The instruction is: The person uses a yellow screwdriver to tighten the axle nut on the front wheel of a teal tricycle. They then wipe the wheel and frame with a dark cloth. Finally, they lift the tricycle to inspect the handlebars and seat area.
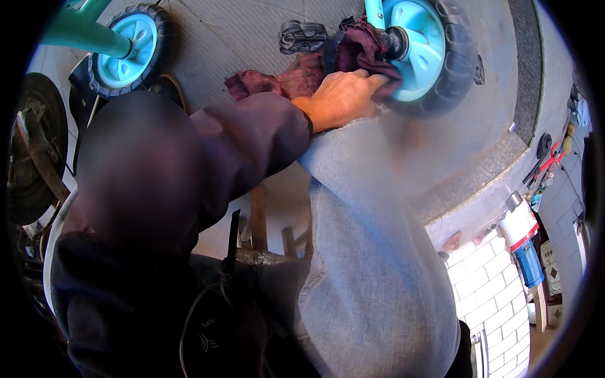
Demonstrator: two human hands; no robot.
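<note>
My left hand (345,99) reaches across from the left in a dark sleeve, its fingers closed on a dark red cloth (360,49). That cloth is bunched against the black hub beside a turquoise wheel (423,47) with a black tyre. A turquoise tube (374,12) runs down to this hub. More reddish cloth (302,74) trails to the left behind my wrist; whether it is one piece with the first I cannot tell. Just beyond it is a black pedal (302,36). My right hand does not show in the picture.
A second turquoise wheel (131,47) on a turquoise tube stands at the upper left. Below it, an old dark wheel (38,148) leans at the left rim. My jeans leg (378,264) fills the lower middle. At right are red-handled pliers (554,156) and a white-and-blue cylinder (523,239).
</note>
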